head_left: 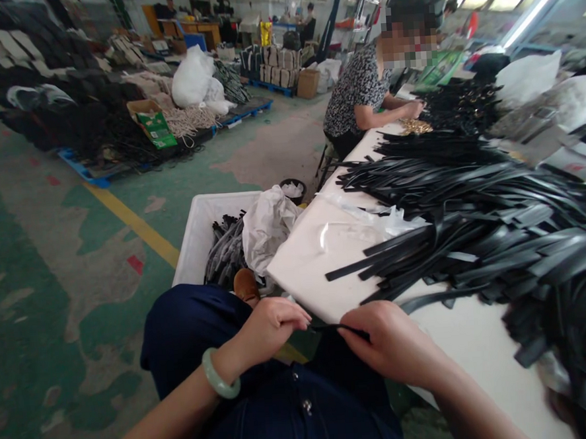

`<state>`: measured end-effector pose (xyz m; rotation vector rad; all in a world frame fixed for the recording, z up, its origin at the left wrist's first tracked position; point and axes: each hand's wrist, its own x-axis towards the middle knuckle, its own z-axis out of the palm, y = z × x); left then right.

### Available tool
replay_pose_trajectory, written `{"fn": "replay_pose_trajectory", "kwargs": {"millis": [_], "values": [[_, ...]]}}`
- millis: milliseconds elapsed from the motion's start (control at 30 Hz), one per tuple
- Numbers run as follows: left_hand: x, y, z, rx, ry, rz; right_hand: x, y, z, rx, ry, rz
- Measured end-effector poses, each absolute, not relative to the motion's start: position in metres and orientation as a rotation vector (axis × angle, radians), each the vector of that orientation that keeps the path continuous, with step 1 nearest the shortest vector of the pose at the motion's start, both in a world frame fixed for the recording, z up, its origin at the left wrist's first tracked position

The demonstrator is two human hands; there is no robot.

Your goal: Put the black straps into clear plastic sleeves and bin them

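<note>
Between my two hands, above my lap, runs a thin black strap (327, 327). My left hand (274, 325), with a pale green bangle (220, 375) on its wrist, pinches the strap's left end with closed fingers. Closed around the other part is my right hand (387, 336), beside the edge of the white table (311, 271). Many loose black straps (450, 196) lie in a thick heap on the table, some ends pointing toward me. Clear plastic (372, 221) lies among them.
A white bin (195, 235) left of the table holds grey-black straps (225, 250) and a crumpled white bag (273, 224). Across the table's far end, a co-worker (359, 89) handles small gold-coloured pieces (416, 126). Loaded blue pallets (89, 174) stand on the green floor.
</note>
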<state>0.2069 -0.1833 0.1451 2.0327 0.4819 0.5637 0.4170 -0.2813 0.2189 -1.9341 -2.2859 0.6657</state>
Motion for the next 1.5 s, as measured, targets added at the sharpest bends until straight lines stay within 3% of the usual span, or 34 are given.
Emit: {"fn": "replay_pose_trajectory", "kwargs": {"millis": [367, 567, 733, 1100, 1500], "values": [[0.248, -0.202, 0.188, 1.926, 0.065, 0.523, 0.445, -0.307, 0.284, -1.694, -2.288, 0.784], [0.255, -0.198, 0.188, 1.956, 0.187, 0.583, 0.457, -0.299, 0.277, -1.805, -2.137, 0.758], [0.254, -0.188, 0.178, 1.851, 0.400, 0.404, 0.454, -0.289, 0.268, -1.817, -2.129, 0.859], [0.263, -0.173, 0.176, 1.848, 0.252, 0.336, 0.480, -0.273, 0.263, -1.685, -1.877, 1.291], [0.266, -0.159, 0.158, 1.626, 0.210, 0.169, 0.488, -0.276, 0.255, -1.806, -1.686, 1.352]]}}
